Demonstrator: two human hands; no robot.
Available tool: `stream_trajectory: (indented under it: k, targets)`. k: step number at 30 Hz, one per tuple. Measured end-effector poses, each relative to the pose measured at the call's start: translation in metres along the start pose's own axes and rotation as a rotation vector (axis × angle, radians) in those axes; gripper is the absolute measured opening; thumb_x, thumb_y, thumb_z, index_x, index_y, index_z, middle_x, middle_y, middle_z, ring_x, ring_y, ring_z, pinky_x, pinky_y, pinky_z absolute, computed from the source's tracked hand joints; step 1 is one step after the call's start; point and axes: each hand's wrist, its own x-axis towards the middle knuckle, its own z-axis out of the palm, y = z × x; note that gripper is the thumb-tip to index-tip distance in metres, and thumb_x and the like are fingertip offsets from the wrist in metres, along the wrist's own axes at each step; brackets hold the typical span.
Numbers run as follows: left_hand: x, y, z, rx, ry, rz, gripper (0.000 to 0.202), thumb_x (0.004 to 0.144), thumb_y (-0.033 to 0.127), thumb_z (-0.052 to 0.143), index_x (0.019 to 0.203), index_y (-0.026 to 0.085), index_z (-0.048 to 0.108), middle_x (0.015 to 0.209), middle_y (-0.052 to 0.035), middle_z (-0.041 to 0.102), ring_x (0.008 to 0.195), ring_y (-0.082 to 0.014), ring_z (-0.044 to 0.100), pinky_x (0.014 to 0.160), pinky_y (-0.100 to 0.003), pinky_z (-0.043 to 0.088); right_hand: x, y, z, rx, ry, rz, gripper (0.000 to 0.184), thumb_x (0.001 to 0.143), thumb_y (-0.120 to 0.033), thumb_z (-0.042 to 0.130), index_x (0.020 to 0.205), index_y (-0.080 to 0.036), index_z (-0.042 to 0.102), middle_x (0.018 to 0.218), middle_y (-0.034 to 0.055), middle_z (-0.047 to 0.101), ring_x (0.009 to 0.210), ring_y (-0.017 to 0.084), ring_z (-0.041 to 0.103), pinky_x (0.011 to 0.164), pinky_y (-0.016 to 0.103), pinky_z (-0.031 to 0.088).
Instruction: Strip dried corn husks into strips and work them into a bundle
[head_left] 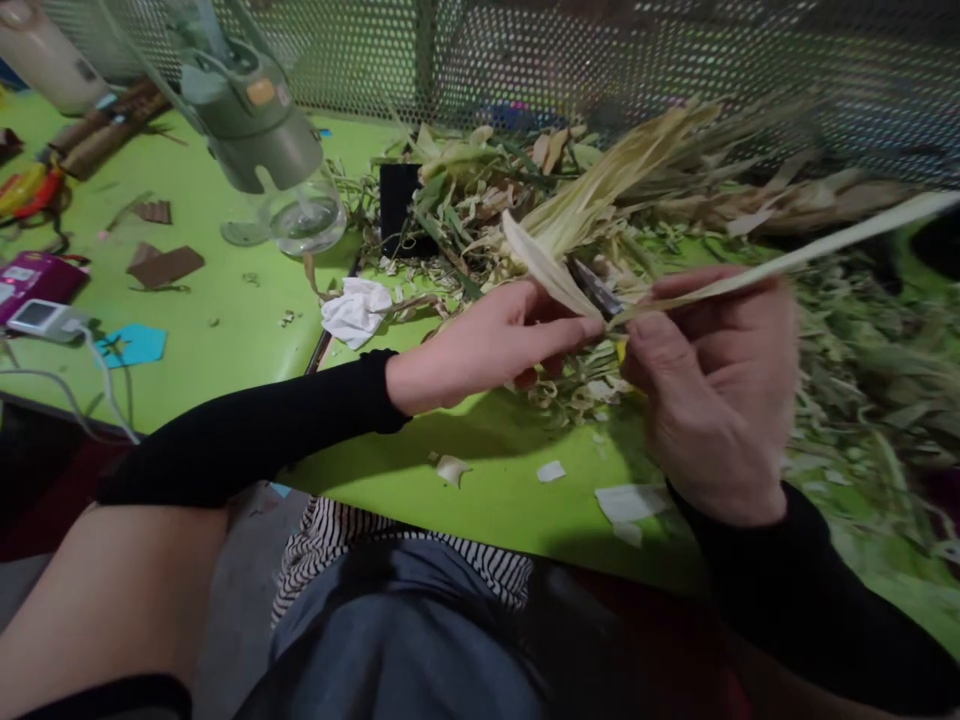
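My left hand reaches in from the left, its thumb and fingers closed on the pointed end of a pale corn husk. Close to its fingertips, my right hand pinches a long, narrow husk strip that stretches out to the upper right. Between the two hands shows a dark metal blade; a bit of yellow peeks out under the right fingers, perhaps its handle, mostly hidden. Just beyond the hands lies a bundle of dry yellowish husks.
Shredded husks cover the right side of the green table. A crumpled tissue, a black box and a grey-green appliance with a clear cup stand left of them. A white charger with cable lies far left. Perforated mesh closes the back.
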Motion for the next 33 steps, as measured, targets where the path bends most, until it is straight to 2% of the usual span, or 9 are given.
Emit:
stream_trajectory:
  k: [4, 7, 10, 16, 23, 27, 29, 31, 33]
  targets:
    - [0.008, -0.013, -0.004, -0.232, 0.098, -0.153, 0.022, 0.094, 0.034, 0.072, 0.087, 0.017, 0.06, 0.084, -0.0023, 0.066, 0.068, -0.0085, 0.055, 0.055, -0.023, 0.039, 0.004, 0.024, 0.001, -0.166, 0.103, -0.267, 0.034, 0.086, -0.041, 0.079, 0.106, -0.027, 0.055, 0.111, 0.0095, 0.061, 0.094, 0.024, 0.063, 0.073, 0.041, 0.051]
    - [0.011, -0.016, -0.004, -0.322, 0.115, -0.194, 0.018, 0.095, 0.03, 0.07, 0.088, 0.017, 0.059, 0.082, -0.0026, 0.065, 0.066, -0.0081, 0.054, 0.055, -0.023, 0.038, 0.004, 0.032, -0.003, -0.447, 0.136, -0.452, 0.034, 0.084, -0.04, 0.082, 0.107, -0.026, 0.06, 0.105, 0.0092, 0.061, 0.104, 0.03, 0.063, 0.084, 0.05, 0.051]
    - [0.01, -0.017, -0.001, -0.333, 0.133, -0.214, 0.015, 0.095, 0.026, 0.07, 0.088, 0.017, 0.06, 0.082, -0.001, 0.064, 0.067, -0.0074, 0.055, 0.056, -0.023, 0.039, 0.002, 0.028, -0.004, -0.634, 0.075, -0.492, 0.025, 0.088, -0.035, 0.081, 0.107, -0.025, 0.068, 0.101, 0.008, 0.063, 0.106, 0.03, 0.063, 0.094, 0.053, 0.048]
    - [0.006, -0.017, 0.005, -0.307, 0.117, -0.219, 0.019, 0.096, 0.026, 0.068, 0.084, 0.017, 0.057, 0.078, 0.0016, 0.06, 0.065, -0.0063, 0.055, 0.057, -0.023, 0.04, -0.001, 0.025, -0.001, -0.564, 0.042, -0.521, 0.006, 0.091, -0.026, 0.076, 0.097, -0.027, 0.075, 0.097, 0.0053, 0.061, 0.098, 0.024, 0.064, 0.086, 0.045, 0.051]
    - [0.005, -0.012, 0.006, -0.377, 0.128, -0.194, 0.019, 0.101, 0.023, 0.06, 0.084, 0.016, 0.057, 0.075, 0.0014, 0.059, 0.063, -0.0056, 0.053, 0.055, -0.022, 0.039, -0.001, 0.028, -0.003, -0.56, 0.006, -0.632, 0.014, 0.087, -0.024, 0.08, 0.098, -0.031, 0.075, 0.098, 0.0051, 0.061, 0.096, 0.024, 0.063, 0.075, 0.04, 0.053]
    - [0.007, -0.015, 0.006, -0.369, 0.1, -0.14, 0.018, 0.103, 0.024, 0.058, 0.086, 0.016, 0.058, 0.075, 0.0021, 0.061, 0.063, -0.005, 0.054, 0.062, -0.021, 0.046, -0.002, 0.029, -0.003, -0.589, -0.027, -0.619, 0.016, 0.089, -0.022, 0.078, 0.1, -0.032, 0.073, 0.107, 0.0062, 0.064, 0.103, 0.026, 0.064, 0.078, 0.042, 0.053]
    - [0.008, -0.018, 0.006, -0.351, 0.098, -0.094, 0.016, 0.102, 0.024, 0.059, 0.088, 0.017, 0.057, 0.079, 0.0025, 0.063, 0.063, -0.0038, 0.055, 0.067, -0.02, 0.051, -0.003, 0.028, -0.003, -0.559, -0.036, -0.595, 0.017, 0.09, -0.024, 0.076, 0.103, -0.032, 0.071, 0.111, 0.0067, 0.065, 0.108, 0.027, 0.065, 0.085, 0.045, 0.054]
    - [0.009, -0.02, 0.006, -0.322, 0.092, -0.043, 0.012, 0.101, 0.022, 0.059, 0.091, 0.017, 0.056, 0.085, 0.0022, 0.065, 0.069, -0.0038, 0.06, 0.073, -0.019, 0.054, -0.004, 0.027, -0.003, -0.433, -0.026, -0.497, 0.019, 0.092, -0.03, 0.072, 0.111, -0.031, 0.068, 0.118, 0.0086, 0.067, 0.117, 0.03, 0.064, 0.096, 0.05, 0.052]
    - [0.01, -0.022, 0.007, -0.277, 0.079, -0.008, 0.008, 0.1, 0.02, 0.06, 0.094, 0.017, 0.057, 0.088, 0.0018, 0.066, 0.074, -0.0046, 0.064, 0.077, -0.02, 0.056, -0.004, 0.024, -0.002, -0.288, -0.045, -0.283, 0.023, 0.097, -0.036, 0.065, 0.119, -0.028, 0.064, 0.123, 0.0103, 0.068, 0.118, 0.029, 0.065, 0.1, 0.051, 0.05]
